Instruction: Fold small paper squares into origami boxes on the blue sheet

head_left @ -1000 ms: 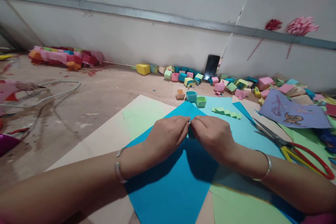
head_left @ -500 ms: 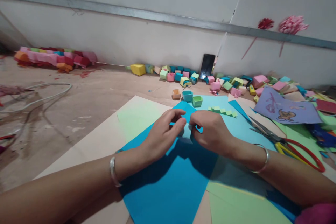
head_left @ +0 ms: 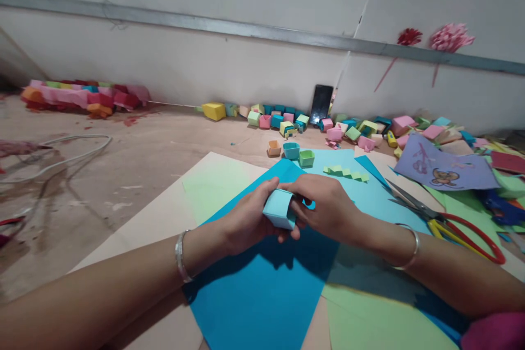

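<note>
Both hands meet above a dark blue paper sheet [head_left: 266,284]. A small light blue folded paper piece [head_left: 279,209], bent into a boxy loop, sits between them. My left hand [head_left: 246,220] cups it from the left with fingers curled around it. My right hand [head_left: 328,208] pinches its right side with thumb and fingers. Each wrist carries a silver bangle. A lighter blue sheet [head_left: 369,197] lies under my right hand.
Three small paper boxes [head_left: 290,152] and a green zigzag strip [head_left: 346,173] lie just beyond the hands. Scissors with red and yellow handles [head_left: 451,221] rest to the right. Several coloured paper boxes [head_left: 328,123] and a phone [head_left: 321,104] line the wall. A cable [head_left: 57,153] lies left.
The hands have lifted the light blue piece off the sheet and turned it; it now shows as a boxy loop held between them, where before it was hidden under the fingertips.
</note>
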### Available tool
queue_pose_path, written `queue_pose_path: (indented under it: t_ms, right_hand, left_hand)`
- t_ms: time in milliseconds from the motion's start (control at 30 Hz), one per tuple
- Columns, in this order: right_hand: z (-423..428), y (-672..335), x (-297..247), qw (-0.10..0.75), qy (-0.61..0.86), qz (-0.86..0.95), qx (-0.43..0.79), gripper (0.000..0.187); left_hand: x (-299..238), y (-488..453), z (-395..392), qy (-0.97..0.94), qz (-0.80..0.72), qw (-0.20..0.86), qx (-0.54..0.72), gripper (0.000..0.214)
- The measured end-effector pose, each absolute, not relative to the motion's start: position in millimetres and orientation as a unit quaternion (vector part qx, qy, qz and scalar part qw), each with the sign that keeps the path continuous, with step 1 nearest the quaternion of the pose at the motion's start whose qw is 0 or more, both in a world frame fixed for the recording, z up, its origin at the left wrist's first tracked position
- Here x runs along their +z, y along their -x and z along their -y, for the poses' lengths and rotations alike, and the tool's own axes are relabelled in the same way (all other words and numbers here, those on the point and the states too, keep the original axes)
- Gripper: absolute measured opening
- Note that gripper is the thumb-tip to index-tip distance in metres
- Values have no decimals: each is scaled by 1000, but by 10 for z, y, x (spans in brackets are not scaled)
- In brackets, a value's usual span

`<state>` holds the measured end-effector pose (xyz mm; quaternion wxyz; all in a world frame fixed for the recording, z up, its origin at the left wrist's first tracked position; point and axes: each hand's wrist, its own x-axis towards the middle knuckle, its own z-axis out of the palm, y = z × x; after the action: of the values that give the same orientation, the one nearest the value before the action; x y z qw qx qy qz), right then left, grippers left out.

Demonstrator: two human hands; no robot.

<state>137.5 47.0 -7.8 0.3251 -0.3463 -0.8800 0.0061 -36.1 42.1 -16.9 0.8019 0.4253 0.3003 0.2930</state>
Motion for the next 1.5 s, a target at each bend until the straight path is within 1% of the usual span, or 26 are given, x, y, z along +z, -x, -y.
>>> queue_pose_path:
  t_ms: [100,200,267,333,400,500,667,767,867,967,1033,1133,1267,1367,1500]
  right_hand:
    - [-458,-1388,-84,314,358,879,19,22]
    - [-424,-1397,-74,322,367,872,25,17]
    - [-407,-1398,-61,330,364,870,33,17]
    - [-406,-1396,-51,334,366,868,45,19]
    - [-421,-1393,-44,322,378,865,67,19]
    - [-448,-1389,-31,288,409,858,111,13]
    - [-418,-1391,3,249,380,870,189,18]
    - [-391,-1387,3,250,376,869,204,21]
    - [-412,-1375,-21,244,398,866,179,19]
    - [-462,-1370,-58,223,430,869,103,13]
    - [-487,-1376,-91,221,423,877,54,18]
    - [-500,-1397,-152,243,377,894,-8,30]
    - [-499,-1422,-208,264,318,907,-74,30]
    - [-500,-1421,-187,270,316,907,-68,29]
    - [-507,-1405,-99,244,377,893,19,26]
  left_hand:
    - [-184,350,-399,-445,-290,799,280,56]
    - [-197,345,-370,-468,-272,800,260,48]
    - [-199,351,-368,-473,-259,805,247,43]
    - [-200,359,-380,-470,-247,813,238,44]
    - [-203,368,-399,-466,-242,817,237,45]
    - [-216,376,-412,-465,-242,815,246,46]
    - [-245,378,-370,-454,-238,829,223,44]
    - [-253,369,-349,-441,-235,841,209,45]
    - [-255,362,-373,-418,-255,843,224,52]
    - [-247,370,-429,-366,-291,849,244,59]
    - [-240,380,-462,-333,-304,857,249,60]
    - [-242,392,-479,-317,-304,867,234,62]
    - [-261,391,-452,-324,-281,883,192,69]
    - [-255,388,-436,-339,-266,884,182,73]
    - [-230,388,-443,-338,-282,875,201,67]
